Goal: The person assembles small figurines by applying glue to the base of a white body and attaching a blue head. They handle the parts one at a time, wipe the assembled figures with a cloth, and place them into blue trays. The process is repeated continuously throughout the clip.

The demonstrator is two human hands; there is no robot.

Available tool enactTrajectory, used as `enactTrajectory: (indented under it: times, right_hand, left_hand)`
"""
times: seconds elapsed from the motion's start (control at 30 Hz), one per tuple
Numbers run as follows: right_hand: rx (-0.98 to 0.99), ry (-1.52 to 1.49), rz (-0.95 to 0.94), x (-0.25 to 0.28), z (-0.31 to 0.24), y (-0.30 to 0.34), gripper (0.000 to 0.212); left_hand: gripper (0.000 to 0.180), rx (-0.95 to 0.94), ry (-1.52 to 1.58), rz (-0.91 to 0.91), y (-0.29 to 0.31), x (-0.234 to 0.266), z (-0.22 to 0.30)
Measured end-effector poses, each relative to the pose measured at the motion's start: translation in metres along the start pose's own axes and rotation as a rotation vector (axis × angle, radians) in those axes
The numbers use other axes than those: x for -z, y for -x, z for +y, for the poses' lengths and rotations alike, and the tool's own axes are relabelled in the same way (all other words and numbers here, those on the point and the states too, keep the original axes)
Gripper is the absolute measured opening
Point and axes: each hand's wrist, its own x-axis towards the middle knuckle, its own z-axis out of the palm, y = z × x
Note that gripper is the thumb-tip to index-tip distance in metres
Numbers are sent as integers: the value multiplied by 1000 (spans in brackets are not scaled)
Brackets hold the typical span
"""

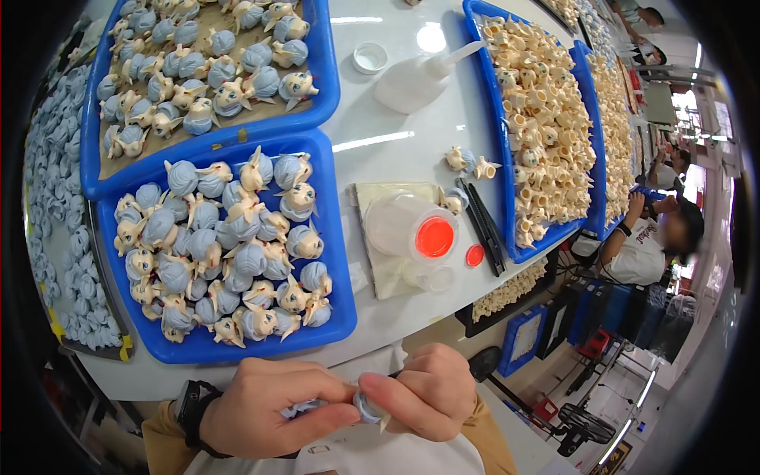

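Close to my body, below the table's front edge, both hands meet around a small doll head (367, 408) with grey-blue hair and a pale pointed ear. My left hand (265, 405) pinches it between thumb and fingers; a bit more grey-blue shows under that palm, too covered to make out. My right hand (427, 393) has its thumb pressed on top and its fingers curled around the other side. The doll face is hidden. Nearest to the left hand is a blue tray (347, 317) filled with finished-looking doll heads with the same hair.
Behind it stands another blue tray (328, 71) of haired heads; loose hair pieces (59, 190) lie far left. Centre table holds a jar with red opening (388, 226), a red cap (474, 255), black tweezers (484, 229) and a squeeze bottle (408, 83). Bare heads (550, 127) fill a right-hand tray. A co-worker (637, 257) sits right.
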Motion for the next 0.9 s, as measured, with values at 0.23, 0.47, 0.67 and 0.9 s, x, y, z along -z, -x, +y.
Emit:
enactTrajectory:
  times: [0.23,0.47,0.67,0.9]
  right_hand:
    - [-25,-161,-118,14,5,-17,29]
    - [-408,495,31,82,87,-36,34]
    - [-356,619,-334,66,109,-62,36]
    - [-335,561,-191,69,116,-50,30]
  left_hand:
    - [21,88,-81,-12,-4,4,4]
    - [29,1,-691,1060,51,37,-3]
    - [44,-282,50,883,42,22,10]
    - [33,119,569,-3,24,2,6]
